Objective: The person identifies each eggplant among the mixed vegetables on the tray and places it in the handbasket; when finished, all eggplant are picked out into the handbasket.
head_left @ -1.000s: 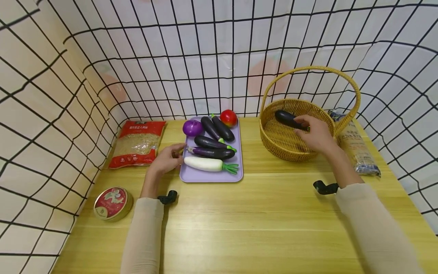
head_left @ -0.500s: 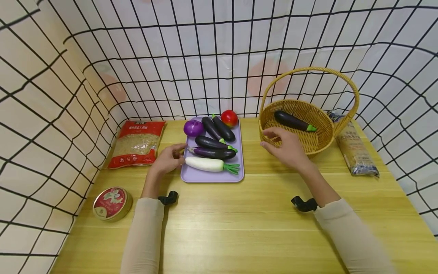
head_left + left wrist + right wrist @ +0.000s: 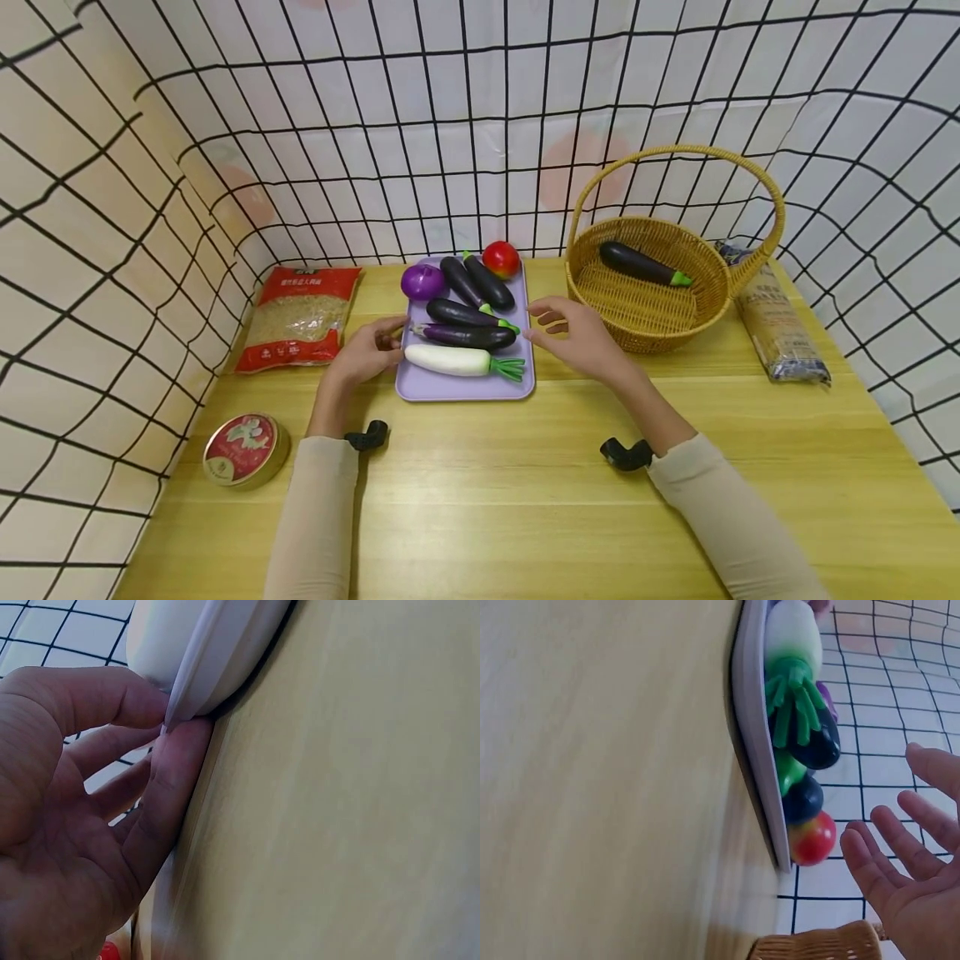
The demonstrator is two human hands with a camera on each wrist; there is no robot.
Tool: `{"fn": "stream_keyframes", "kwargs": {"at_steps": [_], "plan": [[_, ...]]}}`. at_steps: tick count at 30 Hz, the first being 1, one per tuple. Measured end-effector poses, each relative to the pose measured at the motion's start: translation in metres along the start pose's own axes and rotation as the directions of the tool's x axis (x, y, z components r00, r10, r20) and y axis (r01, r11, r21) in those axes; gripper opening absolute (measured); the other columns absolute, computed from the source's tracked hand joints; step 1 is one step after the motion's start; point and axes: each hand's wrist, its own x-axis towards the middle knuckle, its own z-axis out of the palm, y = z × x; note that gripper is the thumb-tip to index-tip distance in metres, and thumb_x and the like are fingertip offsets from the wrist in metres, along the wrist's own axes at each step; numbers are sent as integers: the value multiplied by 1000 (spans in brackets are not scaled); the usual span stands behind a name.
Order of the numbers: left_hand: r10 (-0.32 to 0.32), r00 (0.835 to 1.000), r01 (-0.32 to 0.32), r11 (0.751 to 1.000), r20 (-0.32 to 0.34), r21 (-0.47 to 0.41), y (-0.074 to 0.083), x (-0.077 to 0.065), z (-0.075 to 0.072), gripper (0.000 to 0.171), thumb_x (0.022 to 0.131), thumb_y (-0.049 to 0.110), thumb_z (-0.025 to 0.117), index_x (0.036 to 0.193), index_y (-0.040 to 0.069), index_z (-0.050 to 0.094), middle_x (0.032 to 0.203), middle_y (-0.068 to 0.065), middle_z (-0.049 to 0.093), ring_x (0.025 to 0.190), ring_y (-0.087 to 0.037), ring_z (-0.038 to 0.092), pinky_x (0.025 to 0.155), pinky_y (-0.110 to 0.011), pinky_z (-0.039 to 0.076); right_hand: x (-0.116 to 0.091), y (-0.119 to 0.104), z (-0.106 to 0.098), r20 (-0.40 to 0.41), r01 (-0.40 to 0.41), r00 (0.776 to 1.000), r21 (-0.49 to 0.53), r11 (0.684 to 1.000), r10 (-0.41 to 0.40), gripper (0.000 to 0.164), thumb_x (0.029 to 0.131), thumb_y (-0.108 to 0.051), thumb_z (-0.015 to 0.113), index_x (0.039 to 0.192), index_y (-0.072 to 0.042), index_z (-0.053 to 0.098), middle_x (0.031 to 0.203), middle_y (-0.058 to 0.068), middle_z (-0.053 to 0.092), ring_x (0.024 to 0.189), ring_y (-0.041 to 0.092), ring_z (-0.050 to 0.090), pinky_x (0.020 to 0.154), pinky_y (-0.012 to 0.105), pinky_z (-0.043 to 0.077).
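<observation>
My left hand pinches the left rim of a lilac tray; in the left wrist view, thumb and finger meet on the tray rim. Lying on the tray are a white radish with green leaves, a purple eggplant, several darker eggplants, a purple onion and a red round fruit. My right hand is at the tray's right edge, fingers spread and holding nothing. Another eggplant rests inside a wicker basket at the right.
A red bag of pasta lies left of the tray, with a round tin nearer the front. Beside the basket lies a long plastic package. The basket's tall handle arches up, and a black wire grid surrounds the back and sides.
My right hand has let go of the eggplant in the basket and moved left, out of the basket to the tray's right edge. The left hand has stayed at the tray's left rim.
</observation>
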Motion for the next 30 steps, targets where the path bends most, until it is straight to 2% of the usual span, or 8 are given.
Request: {"fn": "stream_keyframes", "kwargs": {"at_steps": [9, 13, 20, 30], "plan": [[-27, 999, 27, 999, 23, -29, 0, 1, -2, 66, 96, 3, 64, 158, 7, 40, 120, -25, 59, 103, -28, 52, 73, -28, 56, 8, 0, 14, 62, -41, 997, 19, 999, 40, 50, 97, -30, 72, 139, -5, 61, 140, 17, 61, 121, 35, 63, 102, 47, 55], [-45, 998, 46, 998, 41, -37, 10, -3, -2, 66, 96, 1, 63, 157, 3, 40, 120, -28, 59, 103, -29, 53, 74, -32, 57, 11, 2, 19, 88, -52, 995, 31, 998, 49, 53, 97, -31, 71, 141, -4, 58, 144, 18, 58, 123, 37, 63, 103, 48, 54], [-57, 997, 59, 997, 45, -41, 36, -18, -5, 65, 95, -1, 63, 156, 1, 41, 120, -29, 58, 102, -28, 53, 78, -34, 59, 16, 4, 29, 102, -66, 993, 14, 998, 64, 54, 97, -33, 72, 142, -8, 57, 145, 14, 58, 122, 33, 63, 104, 47, 53], [-60, 997, 62, 998, 55, -28, 40, -19, -5, 66, 94, 0, 64, 156, 1, 41, 125, -28, 58, 104, -30, 53, 74, -27, 55, 24, 6, 39, 108, -67, 991, -63, 996, 74, 49, 99, -33, 70, 142, -13, 59, 137, 12, 62, 112, 28, 65, 96, 44, 56]]}}
